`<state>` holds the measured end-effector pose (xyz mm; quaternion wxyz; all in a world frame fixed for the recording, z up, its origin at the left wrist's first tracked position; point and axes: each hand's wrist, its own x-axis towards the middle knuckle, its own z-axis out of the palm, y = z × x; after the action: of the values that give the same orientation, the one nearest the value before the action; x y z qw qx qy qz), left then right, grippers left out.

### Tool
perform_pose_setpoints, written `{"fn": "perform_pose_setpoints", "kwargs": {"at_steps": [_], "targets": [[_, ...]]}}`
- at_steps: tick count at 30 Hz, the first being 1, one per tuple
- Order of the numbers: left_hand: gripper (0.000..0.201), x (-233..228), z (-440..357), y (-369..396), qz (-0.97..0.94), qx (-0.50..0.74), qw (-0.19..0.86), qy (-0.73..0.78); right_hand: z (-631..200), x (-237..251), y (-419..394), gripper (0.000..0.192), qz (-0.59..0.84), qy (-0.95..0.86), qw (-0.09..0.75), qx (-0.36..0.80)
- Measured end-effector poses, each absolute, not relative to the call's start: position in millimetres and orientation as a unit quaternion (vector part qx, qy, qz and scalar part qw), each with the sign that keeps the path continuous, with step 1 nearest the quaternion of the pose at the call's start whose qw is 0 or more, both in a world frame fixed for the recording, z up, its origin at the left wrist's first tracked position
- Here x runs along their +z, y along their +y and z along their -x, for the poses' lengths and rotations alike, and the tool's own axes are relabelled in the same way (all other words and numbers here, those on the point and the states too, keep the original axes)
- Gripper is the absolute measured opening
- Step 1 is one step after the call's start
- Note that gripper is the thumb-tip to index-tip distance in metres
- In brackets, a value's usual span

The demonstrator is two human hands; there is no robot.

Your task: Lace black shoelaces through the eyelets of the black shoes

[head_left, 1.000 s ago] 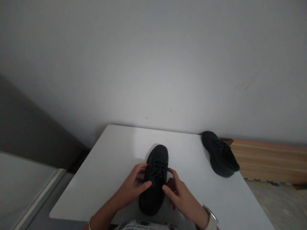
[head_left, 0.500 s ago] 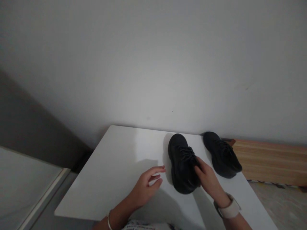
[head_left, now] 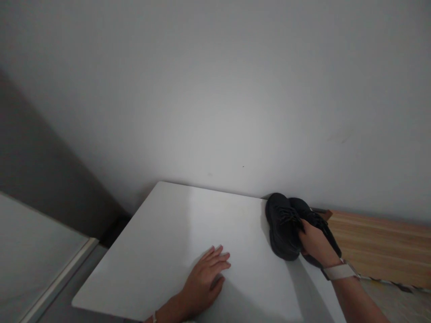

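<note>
Two black lace-up shoes are side by side at the right of the white table (head_left: 161,242), toes toward the wall. My right hand (head_left: 318,244), with a pale band at the wrist, grips the nearer black shoe (head_left: 282,229) at its opening; the fingertips are hidden inside it or behind its edge. The other black shoe (head_left: 301,205) stands just to its right, partly covered by my hand and the first shoe. My left hand (head_left: 205,278) is open, palm down over the front middle of the table, with its fingers apart and holding nothing.
A pale wall (head_left: 215,112) rises right behind the table's back edge. Wood-grain boards (head_left: 380,244) lie beyond the right side, lower down. At the left there is a white panel (head_left: 37,255) with a light edge strip.
My right hand has moved the nearer shoe rightward, up against the other one. My left hand has lowered toward the tabletop and its fingers have spread. The view has shifted slightly.
</note>
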<state>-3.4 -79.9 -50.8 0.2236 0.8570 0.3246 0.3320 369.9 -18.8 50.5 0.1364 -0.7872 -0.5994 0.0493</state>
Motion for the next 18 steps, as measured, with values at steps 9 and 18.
{"fn": "perform_pose_setpoints", "kwargs": {"at_steps": [9,18], "targets": [[0.043,-57.9,5.5,-79.1,-0.884,0.312,0.159,0.309,-349.1,71.9,-30.9,0.032,0.775,-0.619,0.111,-0.059],[0.049,-71.4,0.0,-83.0,-0.908,0.217,0.152,0.326,-183.8,-10.4,-114.4,0.051,0.441,-0.859,0.257,0.054]]}}
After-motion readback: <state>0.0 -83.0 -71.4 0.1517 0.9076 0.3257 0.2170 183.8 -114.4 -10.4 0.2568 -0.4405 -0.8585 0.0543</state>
